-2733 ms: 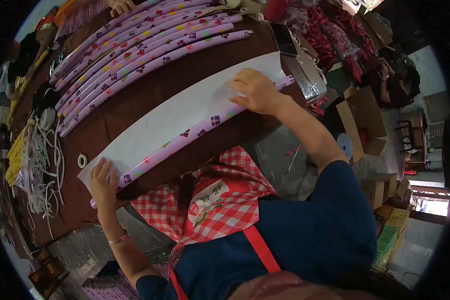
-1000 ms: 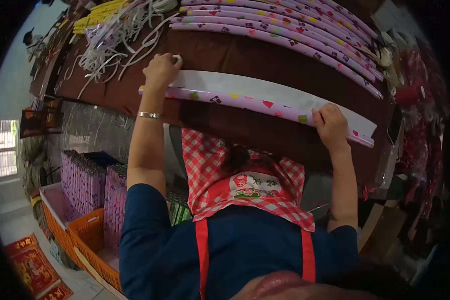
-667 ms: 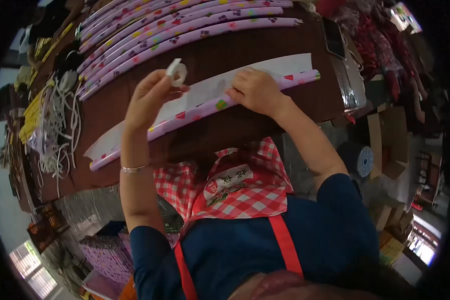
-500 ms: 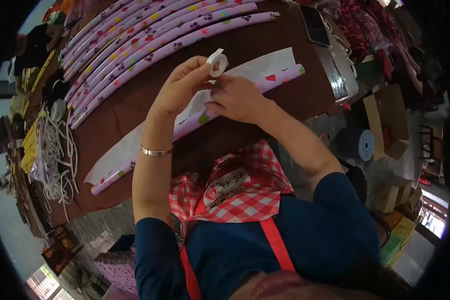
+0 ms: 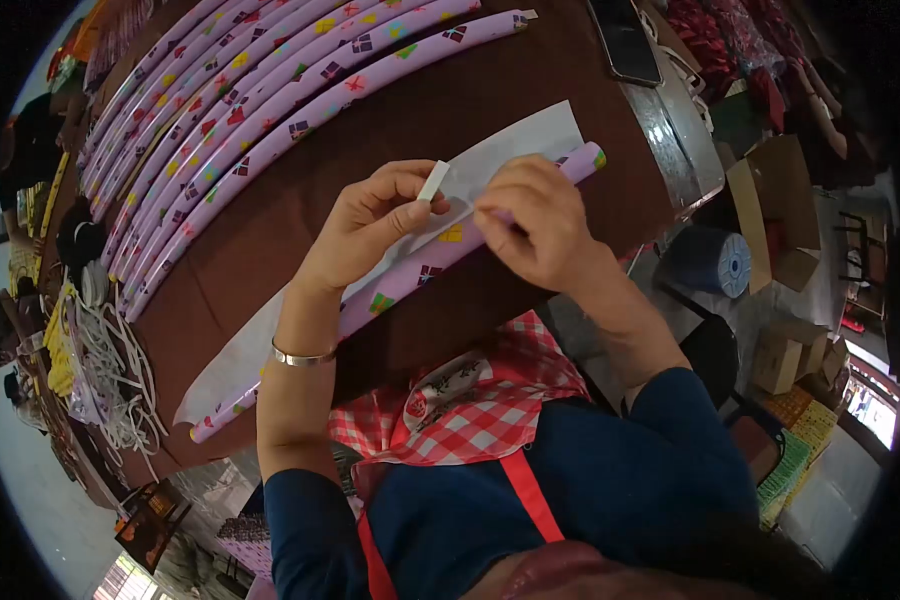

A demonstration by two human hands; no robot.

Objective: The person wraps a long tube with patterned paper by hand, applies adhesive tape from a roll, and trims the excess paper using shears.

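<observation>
My left hand [image 5: 380,220], with a metal bracelet on its wrist, pinches a small roll of white tape [image 5: 433,181], turned edge-on. Just to its right, my right hand [image 5: 538,220] is closed with fingertips together, slightly blurred; whatever they hold is too small to make out. Both hands are over a partly rolled sheet of lilac wrapping paper [image 5: 410,287] with a printed gift pattern. Its white underside [image 5: 525,135] lies spread along the far edge of the roll.
Several finished lilac rolls [image 5: 300,130] lie side by side on the brown-covered table [image 5: 260,240]. A phone [image 5: 625,40] rests at the far right. White cords [image 5: 110,370] hang at the left edge. A blue spool [image 5: 708,262] and an open cardboard box [image 5: 775,215] stand to the right.
My right hand has moved away from the left, toward the right. My left hand has lowered and turned the tape roll edge-on. The view has shifted slightly.
</observation>
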